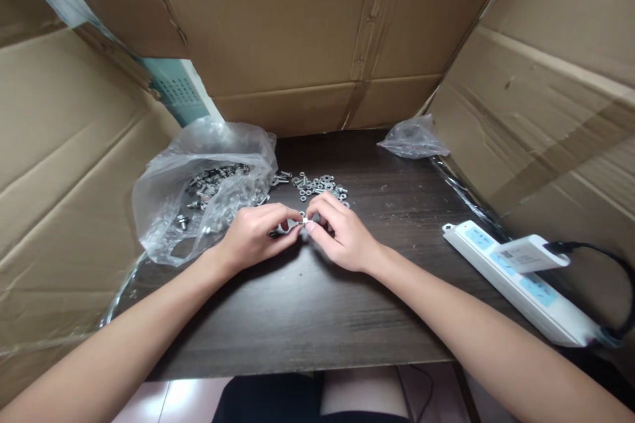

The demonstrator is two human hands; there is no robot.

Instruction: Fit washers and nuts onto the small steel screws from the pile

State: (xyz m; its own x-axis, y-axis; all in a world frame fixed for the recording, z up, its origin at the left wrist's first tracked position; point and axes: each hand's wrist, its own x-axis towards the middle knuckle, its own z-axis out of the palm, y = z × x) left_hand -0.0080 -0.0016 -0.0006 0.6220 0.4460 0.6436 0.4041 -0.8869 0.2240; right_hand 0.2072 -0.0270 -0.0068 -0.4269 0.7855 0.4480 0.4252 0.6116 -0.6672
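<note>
Over the middle of the dark table, my left hand (258,231) and my right hand (342,232) meet at their fingertips. Thumb and fingers of each are pinched on a small silver bolt (304,221), and its finer parts are too small to make out. Just beyond my fingers lies a loose pile of bolts, nuts and washers (317,186). An open clear plastic bag (149,201) holding many metal fasteners (213,185) rests to the left, close to my left hand.
Cardboard walls (297,26) enclose the table (297,317) at the back and both sides. On the right lies a white power strip (520,284) with a plugged-in white adapter (530,254) and black cable (610,251). Another clear bag (415,137) sits at the back right.
</note>
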